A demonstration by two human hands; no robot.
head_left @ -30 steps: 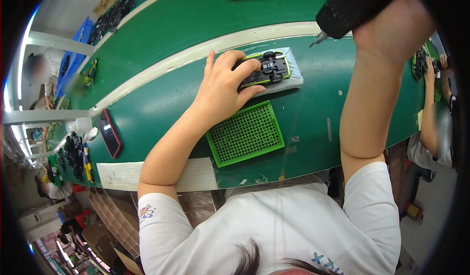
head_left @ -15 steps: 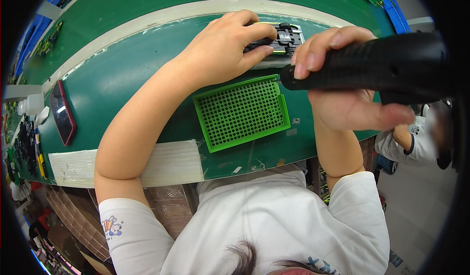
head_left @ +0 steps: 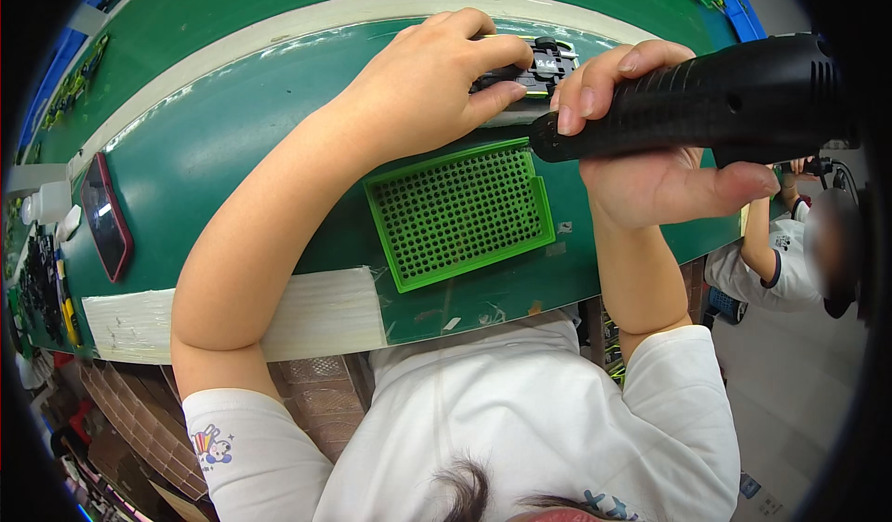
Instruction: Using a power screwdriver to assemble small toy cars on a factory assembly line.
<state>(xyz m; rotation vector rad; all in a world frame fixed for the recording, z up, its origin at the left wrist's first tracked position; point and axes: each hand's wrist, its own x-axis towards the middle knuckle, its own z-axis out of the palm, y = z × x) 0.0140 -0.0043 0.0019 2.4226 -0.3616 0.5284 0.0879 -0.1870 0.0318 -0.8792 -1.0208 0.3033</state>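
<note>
A toy car (head_left: 550,61) lies wheels up on the green worktable, its black underside showing. My left hand (head_left: 446,69) is closed around its left end, fingers over the top and thumb at the near side. My right hand (head_left: 641,141) grips a black electric screwdriver (head_left: 734,99), held above the table to the right of the car. The tool's bit does not show. Just nearer to me than the car sits a bright green tray (head_left: 409,280) with rows of small holes, not touched by either hand.
A red-edged phone (head_left: 110,215) lies at the left of the table (head_left: 223,141). A white foam strip (head_left: 325,313) runs along the near edge. Dark parts (head_left: 42,271) are heaped at the far left. Another person (head_left: 780,253) is at the right.
The screwdriver has risen slightly and tilted a little in my right hand. My left hand stays on the toy car. The whole view has shifted slightly.
</note>
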